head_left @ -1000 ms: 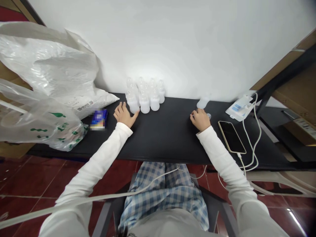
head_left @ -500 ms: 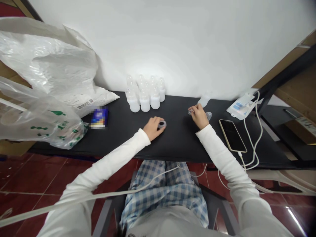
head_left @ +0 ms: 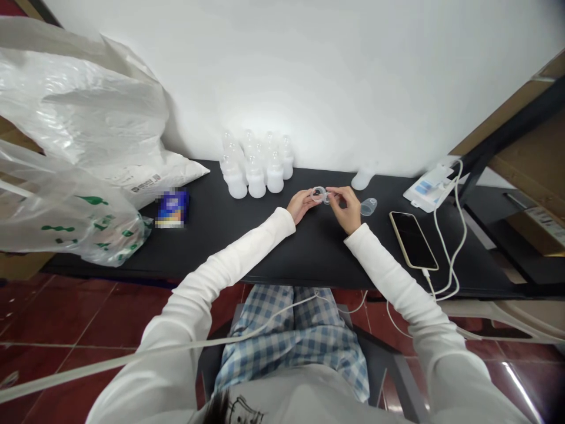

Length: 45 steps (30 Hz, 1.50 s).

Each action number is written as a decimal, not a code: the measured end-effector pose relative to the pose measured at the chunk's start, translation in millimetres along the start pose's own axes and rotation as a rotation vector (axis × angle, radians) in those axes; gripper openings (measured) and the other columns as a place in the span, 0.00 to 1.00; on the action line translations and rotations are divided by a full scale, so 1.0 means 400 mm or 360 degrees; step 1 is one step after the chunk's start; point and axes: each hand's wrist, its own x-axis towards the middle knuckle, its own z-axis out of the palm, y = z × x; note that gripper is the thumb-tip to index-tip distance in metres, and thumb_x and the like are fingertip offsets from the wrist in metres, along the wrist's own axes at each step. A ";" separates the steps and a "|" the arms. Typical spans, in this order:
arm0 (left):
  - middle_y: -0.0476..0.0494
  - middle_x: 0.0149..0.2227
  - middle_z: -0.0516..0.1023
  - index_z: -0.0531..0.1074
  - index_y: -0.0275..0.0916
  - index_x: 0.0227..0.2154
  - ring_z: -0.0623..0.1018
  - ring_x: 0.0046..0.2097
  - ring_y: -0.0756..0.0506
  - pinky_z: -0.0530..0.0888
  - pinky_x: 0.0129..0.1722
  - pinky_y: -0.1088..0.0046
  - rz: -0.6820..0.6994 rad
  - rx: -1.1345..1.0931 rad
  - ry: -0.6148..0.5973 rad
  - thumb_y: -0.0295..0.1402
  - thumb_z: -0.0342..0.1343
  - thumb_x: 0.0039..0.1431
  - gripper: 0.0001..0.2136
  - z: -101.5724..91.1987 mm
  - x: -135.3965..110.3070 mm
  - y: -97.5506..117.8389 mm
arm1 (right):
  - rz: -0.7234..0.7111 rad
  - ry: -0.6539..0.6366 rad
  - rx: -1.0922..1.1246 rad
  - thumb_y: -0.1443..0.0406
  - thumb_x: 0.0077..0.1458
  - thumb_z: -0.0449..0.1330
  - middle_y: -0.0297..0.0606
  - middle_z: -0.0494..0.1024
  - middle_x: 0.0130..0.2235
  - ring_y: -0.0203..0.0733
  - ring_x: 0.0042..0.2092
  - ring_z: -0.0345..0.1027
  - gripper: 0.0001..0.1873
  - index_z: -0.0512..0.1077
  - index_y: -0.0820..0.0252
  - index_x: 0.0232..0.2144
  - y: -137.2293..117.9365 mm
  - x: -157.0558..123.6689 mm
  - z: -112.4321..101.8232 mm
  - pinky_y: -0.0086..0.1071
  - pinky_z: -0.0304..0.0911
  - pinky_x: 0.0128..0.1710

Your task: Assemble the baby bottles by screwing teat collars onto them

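Note:
My left hand (head_left: 299, 205) pinches a clear plastic ring (head_left: 318, 194) above the middle of the black table (head_left: 220, 241). Facing it, my right hand (head_left: 346, 207) has its fingers closed on a small clear piece, held against the ring. Several white baby bottles (head_left: 253, 168) stand in a cluster at the back by the wall. A single white bottle (head_left: 362, 176) lies at the back right. Just right of my right hand, a clear cap (head_left: 368, 206) rests on the table.
Large plastic bags (head_left: 75, 153) cover the table's left end, with a blue packet (head_left: 172, 207) beside them. A phone (head_left: 412, 239) on a white cable and a white charger box (head_left: 429, 187) lie at the right. A wooden shelf frame (head_left: 516, 171) stands far right.
My left hand went from the bottle cluster to the table's middle, picked up the clear ring and raised it. My right hand drew left with a small piece to meet it.

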 end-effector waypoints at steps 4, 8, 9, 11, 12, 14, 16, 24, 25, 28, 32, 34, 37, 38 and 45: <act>0.48 0.31 0.80 0.67 0.38 0.30 0.81 0.36 0.50 0.75 0.51 0.64 0.0018 0.0128 -0.0028 0.31 0.60 0.60 0.07 -0.005 -0.012 -0.003 | 0.0027 -0.0056 -0.0130 0.58 0.63 0.55 0.37 0.72 0.37 0.38 0.33 0.63 0.12 0.74 0.55 0.43 0.017 -0.009 0.031 0.37 0.67 0.37; 0.51 0.32 0.81 0.67 0.39 0.32 0.81 0.36 0.51 0.76 0.50 0.66 0.0061 0.0228 -0.0118 0.33 0.65 0.55 0.11 -0.005 -0.019 -0.007 | 0.0114 0.0035 -0.0145 0.55 0.58 0.60 0.39 0.69 0.41 0.39 0.35 0.62 0.18 0.68 0.57 0.48 0.040 -0.014 0.055 0.37 0.67 0.38; 0.51 0.33 0.82 0.68 0.39 0.33 0.81 0.38 0.51 0.76 0.51 0.66 0.0081 0.0244 -0.0155 0.33 0.67 0.53 0.12 -0.006 -0.020 -0.008 | 0.0141 0.0047 -0.0129 0.54 0.58 0.60 0.40 0.68 0.42 0.39 0.35 0.62 0.21 0.66 0.57 0.49 0.045 -0.014 0.058 0.37 0.67 0.37; 0.50 0.34 0.83 0.71 0.39 0.36 0.82 0.40 0.50 0.75 0.53 0.66 0.0129 0.0278 -0.0215 0.32 0.70 0.47 0.15 -0.009 -0.020 -0.014 | 0.0182 0.0035 -0.0089 0.54 0.59 0.58 0.39 0.68 0.42 0.37 0.33 0.61 0.21 0.65 0.58 0.50 0.049 -0.014 0.062 0.36 0.67 0.37; 0.49 0.34 0.83 0.72 0.39 0.38 0.82 0.40 0.50 0.75 0.54 0.66 0.0154 0.0295 -0.0225 0.32 0.71 0.46 0.17 -0.011 -0.019 -0.017 | 0.0194 0.0009 -0.0067 0.54 0.60 0.56 0.39 0.69 0.41 0.37 0.33 0.61 0.19 0.66 0.58 0.49 0.048 -0.013 0.062 0.36 0.66 0.37; 0.48 0.32 0.83 0.74 0.38 0.39 0.82 0.39 0.49 0.75 0.55 0.65 0.0187 0.0321 -0.0193 0.34 0.72 0.44 0.18 -0.015 -0.016 -0.023 | 0.0206 -0.0070 -0.0027 0.53 0.62 0.54 0.39 0.71 0.40 0.37 0.33 0.61 0.17 0.68 0.58 0.46 0.042 -0.011 0.060 0.35 0.65 0.36; 0.49 0.29 0.82 0.74 0.37 0.37 0.82 0.37 0.49 0.76 0.53 0.64 0.0197 0.0342 -0.0143 0.35 0.72 0.45 0.18 -0.018 -0.013 -0.027 | 0.0216 -0.0148 0.0007 0.52 0.63 0.53 0.39 0.74 0.41 0.37 0.33 0.62 0.17 0.69 0.58 0.44 0.032 -0.010 0.055 0.34 0.64 0.36; 0.54 0.21 0.75 0.68 0.37 0.30 0.75 0.23 0.54 0.72 0.30 0.76 0.0317 0.0710 0.0076 0.35 0.70 0.50 0.15 -0.021 -0.008 -0.035 | 0.0530 -0.0323 0.0421 0.44 0.58 0.55 0.32 0.74 0.29 0.36 0.30 0.65 0.23 0.70 0.56 0.40 0.016 -0.010 0.051 0.32 0.64 0.33; 0.56 0.21 0.74 0.67 0.38 0.29 0.73 0.22 0.55 0.70 0.28 0.77 0.0356 0.0749 0.0095 0.34 0.69 0.51 0.14 -0.022 -0.007 -0.037 | 0.0568 -0.0347 0.0526 0.43 0.56 0.56 0.31 0.73 0.28 0.36 0.30 0.65 0.24 0.70 0.56 0.39 0.018 -0.010 0.054 0.32 0.64 0.32; 0.57 0.21 0.72 0.65 0.39 0.27 0.71 0.22 0.56 0.67 0.26 0.79 0.0428 0.0825 0.0119 0.31 0.66 0.53 0.13 -0.025 -0.005 -0.043 | 0.0636 -0.0373 0.0720 0.42 0.52 0.60 0.30 0.72 0.27 0.35 0.28 0.66 0.26 0.69 0.56 0.39 0.026 -0.010 0.063 0.32 0.65 0.31; 0.58 0.21 0.70 0.64 0.39 0.27 0.69 0.23 0.56 0.65 0.26 0.79 0.0497 0.0912 0.0138 0.29 0.65 0.53 0.12 -0.025 -0.006 -0.048 | 0.0686 -0.0343 0.0769 0.41 0.49 0.62 0.29 0.73 0.26 0.35 0.27 0.66 0.27 0.68 0.55 0.37 0.034 -0.013 0.074 0.32 0.65 0.31; 0.57 0.22 0.69 0.65 0.39 0.27 0.69 0.24 0.56 0.65 0.28 0.79 0.0550 0.0949 0.0135 0.28 0.65 0.52 0.12 -0.024 -0.009 -0.048 | 0.0685 -0.0331 0.0730 0.40 0.48 0.62 0.29 0.73 0.26 0.36 0.28 0.66 0.27 0.66 0.54 0.36 0.034 -0.015 0.077 0.33 0.65 0.31; 0.56 0.23 0.70 0.67 0.39 0.29 0.70 0.26 0.56 0.67 0.29 0.79 0.0585 0.0958 0.0111 0.28 0.66 0.52 0.11 -0.021 -0.013 -0.047 | 0.0626 -0.0296 0.0568 0.40 0.52 0.60 0.28 0.70 0.26 0.35 0.28 0.64 0.26 0.66 0.54 0.36 0.028 -0.017 0.073 0.32 0.65 0.31; 0.56 0.23 0.70 0.67 0.39 0.30 0.70 0.26 0.55 0.67 0.30 0.78 0.0571 0.0937 0.0099 0.28 0.66 0.51 0.11 -0.020 -0.012 -0.047 | 0.0596 -0.0284 0.0506 0.41 0.53 0.59 0.28 0.69 0.26 0.35 0.28 0.63 0.25 0.67 0.54 0.36 0.025 -0.016 0.070 0.32 0.64 0.31; 0.53 0.31 0.74 0.64 0.40 0.35 0.77 0.34 0.52 0.73 0.39 0.75 0.0502 0.0664 0.0041 0.26 0.66 0.50 0.15 -0.027 0.001 -0.045 | 0.0580 -0.0338 0.0773 0.38 0.53 0.58 0.32 0.73 0.33 0.38 0.34 0.70 0.31 0.69 0.53 0.47 0.033 -0.003 0.049 0.34 0.70 0.37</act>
